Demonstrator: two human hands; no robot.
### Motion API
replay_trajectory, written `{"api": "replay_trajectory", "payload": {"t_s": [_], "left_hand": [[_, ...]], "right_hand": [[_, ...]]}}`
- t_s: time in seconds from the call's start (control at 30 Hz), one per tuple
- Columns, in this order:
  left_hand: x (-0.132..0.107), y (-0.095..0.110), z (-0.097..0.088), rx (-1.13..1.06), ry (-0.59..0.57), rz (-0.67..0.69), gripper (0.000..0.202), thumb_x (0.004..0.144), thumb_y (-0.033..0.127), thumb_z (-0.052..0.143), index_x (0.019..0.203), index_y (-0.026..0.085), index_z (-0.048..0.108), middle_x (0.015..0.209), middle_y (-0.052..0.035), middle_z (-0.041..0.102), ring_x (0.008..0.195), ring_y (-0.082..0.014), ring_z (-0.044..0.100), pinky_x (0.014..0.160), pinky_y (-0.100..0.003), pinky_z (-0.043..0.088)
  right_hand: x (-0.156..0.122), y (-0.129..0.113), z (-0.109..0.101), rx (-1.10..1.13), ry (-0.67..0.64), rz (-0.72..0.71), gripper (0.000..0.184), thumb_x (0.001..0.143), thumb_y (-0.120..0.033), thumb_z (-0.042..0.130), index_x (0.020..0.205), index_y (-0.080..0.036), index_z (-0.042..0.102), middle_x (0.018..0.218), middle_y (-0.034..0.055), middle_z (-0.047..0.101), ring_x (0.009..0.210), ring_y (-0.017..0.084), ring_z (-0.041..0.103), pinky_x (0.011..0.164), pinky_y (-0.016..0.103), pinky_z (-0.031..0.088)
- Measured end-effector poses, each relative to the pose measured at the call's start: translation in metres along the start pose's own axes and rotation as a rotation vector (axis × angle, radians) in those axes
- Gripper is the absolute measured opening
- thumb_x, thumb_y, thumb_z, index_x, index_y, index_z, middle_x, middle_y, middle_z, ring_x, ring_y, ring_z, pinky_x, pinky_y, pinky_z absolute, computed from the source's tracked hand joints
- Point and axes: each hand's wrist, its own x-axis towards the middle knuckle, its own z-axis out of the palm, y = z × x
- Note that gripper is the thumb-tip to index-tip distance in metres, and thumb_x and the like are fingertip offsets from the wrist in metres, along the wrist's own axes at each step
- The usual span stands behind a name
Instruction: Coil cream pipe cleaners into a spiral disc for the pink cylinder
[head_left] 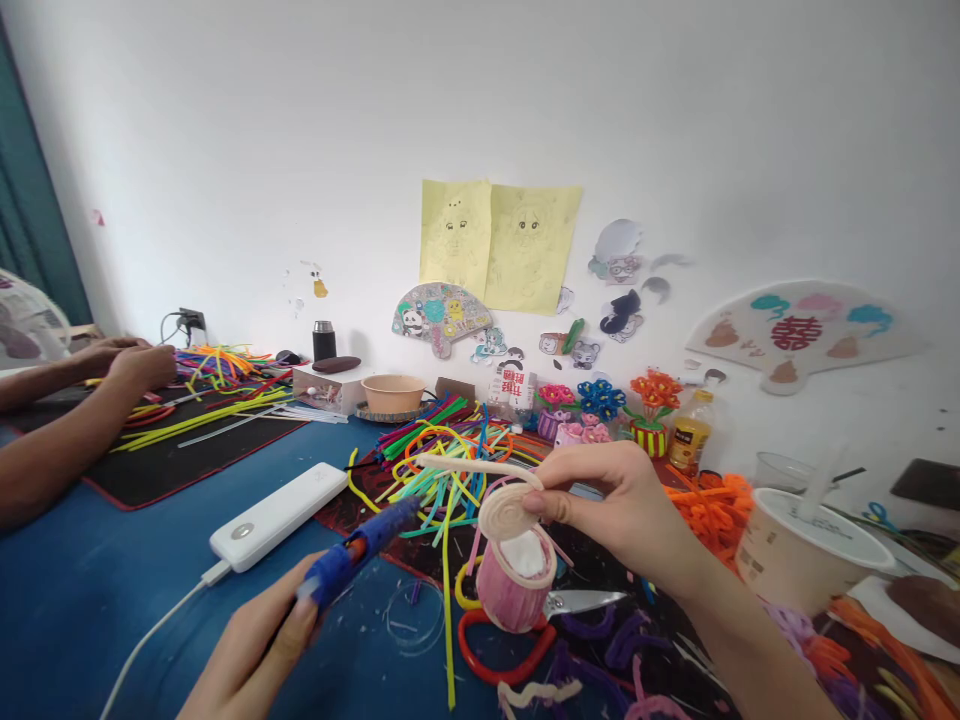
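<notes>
My left hand point(259, 640) is closed around a blue glue gun point(360, 545), whose nozzle points up and right toward a cream pipe-cleaner coil point(504, 510). My right hand point(622, 505) pinches that flat spiral coil, its loose tail point(465, 465) trailing left. Right under the coil stands a small pink wrapped cup point(514, 585) with white filling, on the dark mat. Scissors with red handles point(525, 635) lie beside the cup.
A white power bank point(277, 515) with cable lies on the blue table point(82, 590). Several coloured pipe cleaners point(442, 450) are heaped behind. Another person's hands point(127, 365) work at far left. A paper drink cup point(806, 550) stands right; flower pots point(600, 410) line the wall.
</notes>
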Motion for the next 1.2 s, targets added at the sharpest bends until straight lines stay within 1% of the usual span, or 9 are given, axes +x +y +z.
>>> {"api": "replay_trajectory", "payload": {"t_s": [0.1, 0.27, 0.37, 0.5, 0.57, 0.7, 0.8, 1.0, 1.2], "left_hand": [[0.018, -0.018, -0.003, 0.445, -0.029, 0.216, 0.033, 0.090, 0.041, 0.049, 0.107, 0.023, 0.071, 0.099, -0.0072, 0.077, 0.091, -0.0285, 0.073, 0.078, -0.037, 0.060], [0.022, -0.020, 0.009, 0.993, -0.085, 0.377, 0.043, 0.089, 0.011, 0.034, 0.105, 0.013, 0.074, 0.102, -0.0171, 0.075, 0.092, -0.0335, 0.072, 0.077, -0.046, 0.056], [0.017, 0.010, 0.015, 1.058, 0.073, 0.672, 0.040, 0.087, 0.009, 0.042, 0.113, 0.016, 0.071, 0.112, -0.0148, 0.072, 0.098, -0.0326, 0.068, 0.081, -0.044, 0.049], [0.021, 0.083, 0.026, 0.808, 0.237, 1.005, 0.045, 0.089, 0.005, 0.047, 0.130, 0.019, 0.059, 0.111, -0.0104, 0.066, 0.099, -0.0252, 0.060, 0.090, -0.037, 0.041], [0.031, 0.120, 0.032, 0.729, 0.242, 1.012, 0.041, 0.092, 0.004, 0.045, 0.128, 0.019, 0.059, 0.110, -0.0097, 0.064, 0.097, -0.0240, 0.058, 0.085, -0.035, 0.042], [0.060, 0.163, 0.042, 0.706, 0.009, 1.054, 0.029, 0.095, 0.008, 0.041, 0.094, 0.017, 0.070, 0.083, -0.0062, 0.062, 0.072, -0.0219, 0.056, 0.062, -0.032, 0.040], [0.081, 0.172, 0.051, 0.653, -0.113, 1.061, 0.030, 0.096, 0.011, 0.043, 0.084, 0.018, 0.069, 0.075, -0.0038, 0.062, 0.066, -0.0197, 0.055, 0.058, -0.030, 0.038], [0.111, 0.185, 0.077, 0.340, -0.188, 1.053, 0.022, 0.096, 0.023, 0.057, 0.080, 0.018, 0.071, 0.064, 0.0010, 0.065, 0.057, -0.0128, 0.056, 0.055, -0.024, 0.037], [0.131, 0.199, 0.094, 0.049, -0.364, 0.817, 0.023, 0.090, 0.026, 0.063, 0.070, 0.018, 0.073, 0.053, 0.0038, 0.063, 0.046, -0.0081, 0.048, 0.048, -0.018, 0.034]], "right_hand": [[-0.001, -0.003, -0.001, 0.059, 0.013, 0.030, 0.019, 0.079, -0.031, 0.080, 0.067, -0.017, 0.078, 0.061, 0.0014, 0.070, 0.058, 0.013, 0.058, 0.055, 0.023, 0.044], [-0.002, -0.008, 0.000, -0.010, 0.021, 0.033, 0.023, 0.082, -0.032, 0.077, 0.066, -0.016, 0.076, 0.061, 0.0019, 0.068, 0.057, 0.013, 0.055, 0.053, 0.024, 0.041], [-0.002, -0.009, 0.000, -0.098, 0.031, 0.000, 0.025, 0.084, -0.033, 0.074, 0.067, -0.015, 0.076, 0.061, 0.0029, 0.069, 0.057, 0.014, 0.056, 0.053, 0.025, 0.041], [-0.003, -0.010, 0.000, -0.247, 0.048, -0.090, 0.025, 0.087, -0.029, 0.071, 0.067, -0.014, 0.074, 0.064, 0.0039, 0.071, 0.058, 0.015, 0.060, 0.055, 0.025, 0.043], [-0.003, -0.011, -0.001, -0.324, 0.067, -0.150, 0.023, 0.088, -0.024, 0.071, 0.068, -0.014, 0.073, 0.063, 0.0028, 0.070, 0.057, 0.014, 0.060, 0.055, 0.024, 0.042], [-0.004, -0.018, -0.009, -0.429, 0.122, -0.220, 0.021, 0.089, -0.020, 0.069, 0.068, -0.016, 0.071, 0.063, 0.0006, 0.069, 0.055, 0.013, 0.060, 0.054, 0.023, 0.043], [-0.005, -0.021, -0.020, -0.436, 0.169, -0.195, 0.019, 0.089, -0.020, 0.069, 0.071, -0.018, 0.072, 0.067, 0.0015, 0.073, 0.060, 0.015, 0.064, 0.058, 0.025, 0.046], [-0.005, -0.018, -0.045, -0.287, 0.301, -0.058, 0.017, 0.086, -0.029, 0.072, 0.073, -0.019, 0.076, 0.068, 0.0044, 0.075, 0.061, 0.018, 0.064, 0.055, 0.027, 0.050], [-0.001, -0.011, -0.056, -0.164, 0.414, -0.040, 0.014, 0.083, -0.030, 0.075, 0.075, -0.019, 0.078, 0.066, 0.0026, 0.073, 0.059, 0.015, 0.066, 0.054, 0.023, 0.053]]}}
